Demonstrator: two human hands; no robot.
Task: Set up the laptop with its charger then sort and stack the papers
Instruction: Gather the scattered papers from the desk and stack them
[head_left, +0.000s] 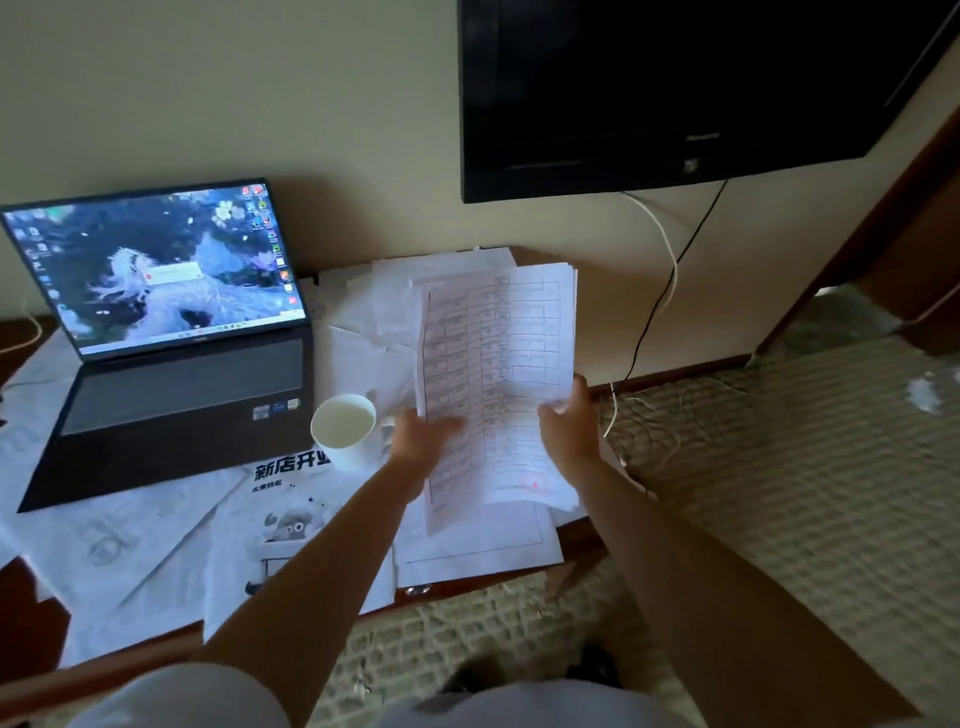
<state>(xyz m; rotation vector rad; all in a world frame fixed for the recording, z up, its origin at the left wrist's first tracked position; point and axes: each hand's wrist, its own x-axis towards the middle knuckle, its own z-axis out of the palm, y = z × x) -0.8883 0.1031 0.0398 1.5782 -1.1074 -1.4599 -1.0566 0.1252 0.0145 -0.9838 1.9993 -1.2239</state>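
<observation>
Sitting at the left end of a dark wooden desk (31, 587), an open laptop (171, 332) shows a lit blue desktop, its screen toward the wall. Loose printed sheets (104, 540) lie under and in front of it, reaching the desk's front edge; one near the middle is a flyer (291, 514) with bold black characters and a cartoon figure. Just right of the laptop's front corner stands a white cup (345, 428), upright. Beside it, toward the desk's right end, the left hand (423, 436) grips the left edge of a sheaf of papers (493, 364) printed with a table, thumb lying on top; its other fingers are hidden beneath, so their spread cannot be told. The sheaf is lifted and tilted above more papers scattered on the desk's right half. The right hand (571, 421) pinches the sheaf's right edge, thumb on the printed face and fingers curled behind. A dark television (675, 88) hangs on the wall above, with a white cable (667, 244) and a black cable (691, 244) trailing down to the patterned floor (779, 467) right of the desk.
</observation>
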